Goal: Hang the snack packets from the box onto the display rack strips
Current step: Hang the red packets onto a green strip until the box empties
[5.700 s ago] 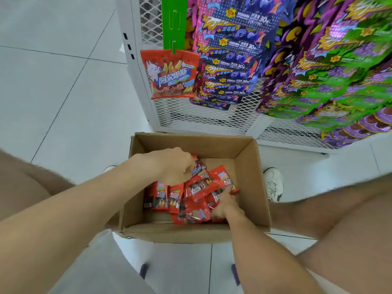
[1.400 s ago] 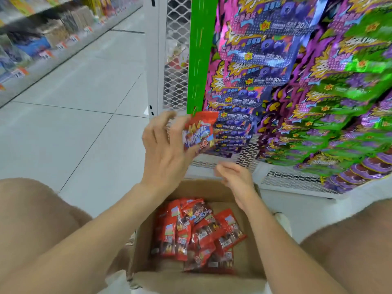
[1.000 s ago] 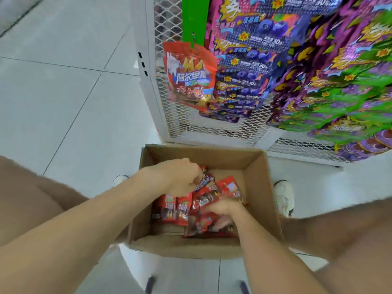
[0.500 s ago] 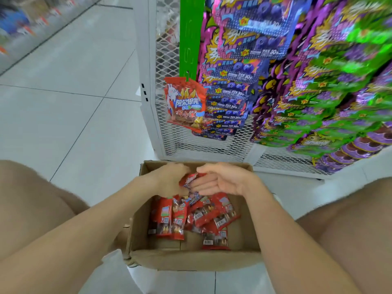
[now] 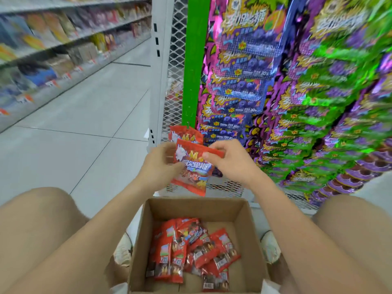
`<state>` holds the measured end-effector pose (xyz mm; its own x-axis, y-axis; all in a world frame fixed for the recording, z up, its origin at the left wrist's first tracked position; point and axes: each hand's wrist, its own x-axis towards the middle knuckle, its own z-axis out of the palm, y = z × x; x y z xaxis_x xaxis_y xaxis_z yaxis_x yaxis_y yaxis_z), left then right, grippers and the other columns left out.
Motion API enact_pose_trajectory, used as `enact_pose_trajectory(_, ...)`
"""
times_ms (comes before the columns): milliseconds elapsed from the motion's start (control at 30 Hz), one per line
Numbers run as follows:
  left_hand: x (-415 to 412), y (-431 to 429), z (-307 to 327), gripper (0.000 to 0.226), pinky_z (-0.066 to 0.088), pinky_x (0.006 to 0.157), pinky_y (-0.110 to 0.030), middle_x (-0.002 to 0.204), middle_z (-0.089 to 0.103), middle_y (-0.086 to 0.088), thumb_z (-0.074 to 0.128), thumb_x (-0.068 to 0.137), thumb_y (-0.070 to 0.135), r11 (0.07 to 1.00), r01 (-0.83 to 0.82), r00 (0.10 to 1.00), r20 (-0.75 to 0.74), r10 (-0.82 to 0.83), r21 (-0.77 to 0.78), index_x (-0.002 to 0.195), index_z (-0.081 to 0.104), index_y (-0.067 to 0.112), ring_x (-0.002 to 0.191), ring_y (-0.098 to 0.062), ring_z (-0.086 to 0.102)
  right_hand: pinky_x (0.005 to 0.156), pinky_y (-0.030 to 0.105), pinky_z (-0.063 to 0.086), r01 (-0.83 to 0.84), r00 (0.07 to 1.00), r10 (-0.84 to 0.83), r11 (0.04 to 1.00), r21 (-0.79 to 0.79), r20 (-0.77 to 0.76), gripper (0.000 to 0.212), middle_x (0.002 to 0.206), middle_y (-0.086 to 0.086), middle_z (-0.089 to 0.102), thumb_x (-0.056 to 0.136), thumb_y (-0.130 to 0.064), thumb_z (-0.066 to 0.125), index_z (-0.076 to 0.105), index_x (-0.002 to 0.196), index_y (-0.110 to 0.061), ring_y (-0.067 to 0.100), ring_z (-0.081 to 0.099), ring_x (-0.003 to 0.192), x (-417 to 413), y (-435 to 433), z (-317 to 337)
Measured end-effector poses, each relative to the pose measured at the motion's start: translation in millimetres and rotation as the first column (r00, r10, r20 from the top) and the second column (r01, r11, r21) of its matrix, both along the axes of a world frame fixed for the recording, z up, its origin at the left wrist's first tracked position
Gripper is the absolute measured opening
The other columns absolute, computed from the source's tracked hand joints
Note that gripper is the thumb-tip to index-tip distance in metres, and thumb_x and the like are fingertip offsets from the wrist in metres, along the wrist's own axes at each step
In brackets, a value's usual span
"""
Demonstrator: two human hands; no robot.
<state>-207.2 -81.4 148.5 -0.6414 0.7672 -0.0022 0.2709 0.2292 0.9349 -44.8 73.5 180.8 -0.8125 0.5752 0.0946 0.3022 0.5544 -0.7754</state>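
red snack packet (image 5: pixel 194 166) held just below the green strip (image 5: pixel 194 60)
left hand (image 5: pixel 159 168) grips its left edge, right hand (image 5: pixel 230 164) pinches its top; its white chinese lettering is blurred. another packet (image 5: pixel 184 135) hangs at the strip's foot; blue packets (image 5: pixel 244 66) right of the strip read "30".

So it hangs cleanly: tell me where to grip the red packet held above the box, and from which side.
Pinch the red packet by its flat top seal, coming from the right, as the right hand does now; the left hand steadies its left edge. That seal is thin and points up toward the green strip.
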Motion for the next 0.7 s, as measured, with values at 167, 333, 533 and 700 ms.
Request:
enact_pose_trajectory(167,-11,33,45,0.069,0.045,0.107,-0.033,0.147,0.052,0.009,0.060,0.088,0.000,0.995,-0.070,0.989,-0.126,0.079,0.075,0.151,0.045,0.023,0.129,-0.006,0.051,0.086,0.037,0.047,0.079,0.996,-0.092,0.926,0.368,0.020,0.017,0.081,-0.009,0.074,0.093,-0.043,0.075,0.080,0.093,-0.027,0.023,0.065,0.084,-26,8,23)
enact_pose_trajectory(333,-18,67,71,0.054,0.053,0.104,-0.037,0.134,0.064,0.007,0.052,0.089,0.006,0.978,-0.047,0.998,-0.020,0.052,0.202,0.140,0.055,0.021,0.119,-0.007,0.063,0.066,0.035,0.047,0.184,0.961,-0.140,0.968,0.171,-0.238,0.012,0.062,-0.013,0.066,0.090,-0.037,0.076,0.076,0.083,-0.029,0.007,0.056,0.059,-47,22,22)
enact_pose_trajectory(533,-25,69,77,0.027,0.053,0.071,-0.026,0.085,0.069,0.001,0.057,0.106,0.028,0.971,-0.085,0.994,0.081,0.069,0.221,0.101,0.068,0.004,0.076,-0.007,0.067,0.069,0.035,0.051,0.234,0.928,-0.233,0.972,-0.032,-0.292,0.016,0.076,-0.006,0.072,0.097,-0.036,0.070,0.077,0.092,-0.022,0.011,0.062,0.071,-66,17,24)
enact_pose_trajectory(700,-25,50,80,0.038,0.059,0.091,-0.036,0.101,0.082,0.003,0.058,0.103,0.050,0.994,-0.023,0.991,0.130,0.009,0.109,0.107,0.078,0.019,0.096,-0.015,0.078,0.064,0.028,0.051,0.191,0.912,-0.278,0.939,-0.284,-0.303,0.017,0.081,0.004,0.078,0.095,-0.035,0.076,0.080,0.084,-0.023,0.013,0.064,0.068,-63,7,35)
